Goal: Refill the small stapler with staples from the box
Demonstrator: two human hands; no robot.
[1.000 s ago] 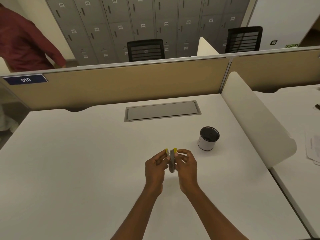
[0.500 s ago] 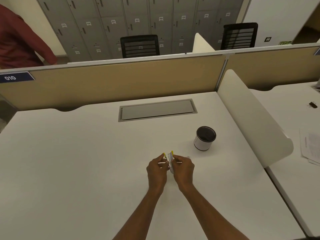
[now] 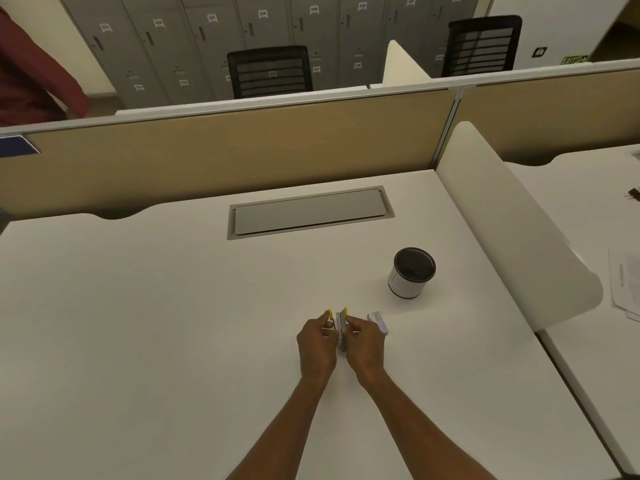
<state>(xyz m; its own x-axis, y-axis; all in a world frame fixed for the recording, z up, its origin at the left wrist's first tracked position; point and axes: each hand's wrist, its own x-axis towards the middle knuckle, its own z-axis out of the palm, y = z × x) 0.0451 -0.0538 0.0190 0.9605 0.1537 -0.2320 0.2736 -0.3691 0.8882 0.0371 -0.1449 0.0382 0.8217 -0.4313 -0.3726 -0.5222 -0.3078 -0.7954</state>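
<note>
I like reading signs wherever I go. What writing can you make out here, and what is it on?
"EXIT": green wall sign, blurred, a likely reading only.
Locker tags: too small to read.
Blue partition plate: nothing legible.
Papers, staple box: print unreadable.

I saw a grey stapler (image 3: 341,332) with yellow tips, and a small white box (image 3: 378,321) beside it. The desk (image 3: 138,323) was plain white, the cup (image 3: 410,273) white outside and black inside. The partition (image 3: 242,150) was tan, the lockers (image 3: 277,26) grey, the chairs (image 3: 270,72) black mesh.
</note>
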